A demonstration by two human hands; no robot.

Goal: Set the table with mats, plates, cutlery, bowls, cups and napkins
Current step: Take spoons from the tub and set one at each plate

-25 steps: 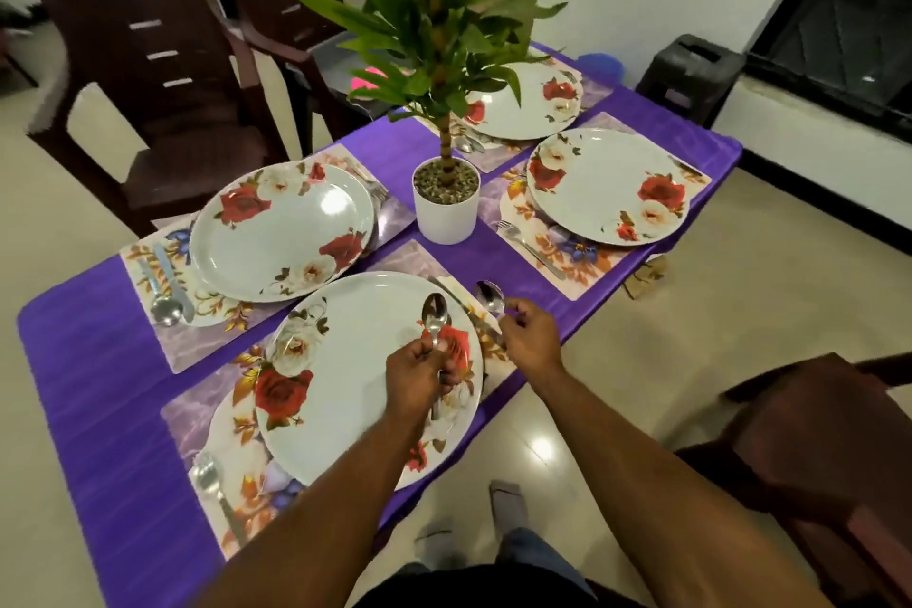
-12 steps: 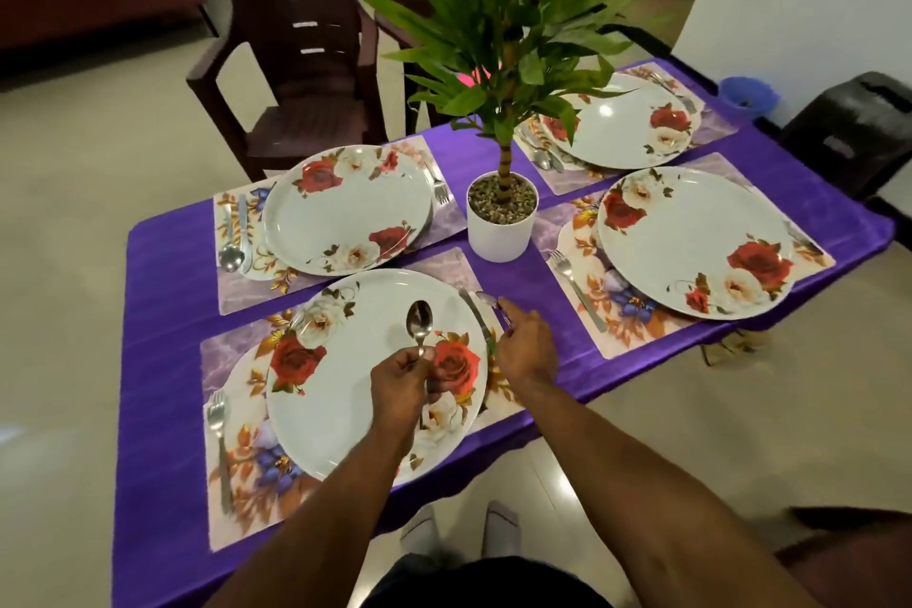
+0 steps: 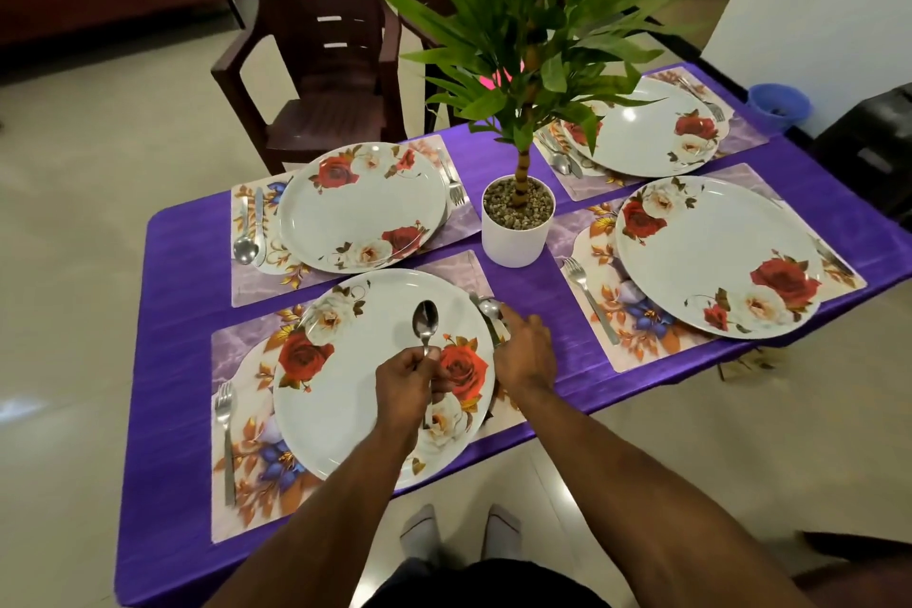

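Gripping a spoon by its handle, the left hand holds it upright over the near plate, bowl end up, fingers curled round the stem. The right hand reaches to the right edge of that plate, its fingers down at a second spoon lying on the mat beside a knife; whether those fingers pinch the spoon or only touch it I cannot tell, since the back of the hand hides them. A fork lies on the mat's left side, apart from the plate.

Four floral mats sit on a purple tablecloth, each bearing a white plate with red roses. The far-left plate has a spoon and knife to its left and a fork to its right. The right plate has a fork on its left. The far-right plate has cutlery at its left and a fork at its right. A potted plant in a white pot stands in the table's middle, between the four settings. A brown chair stands behind the table, and a blue bin sits on the floor at the far right.
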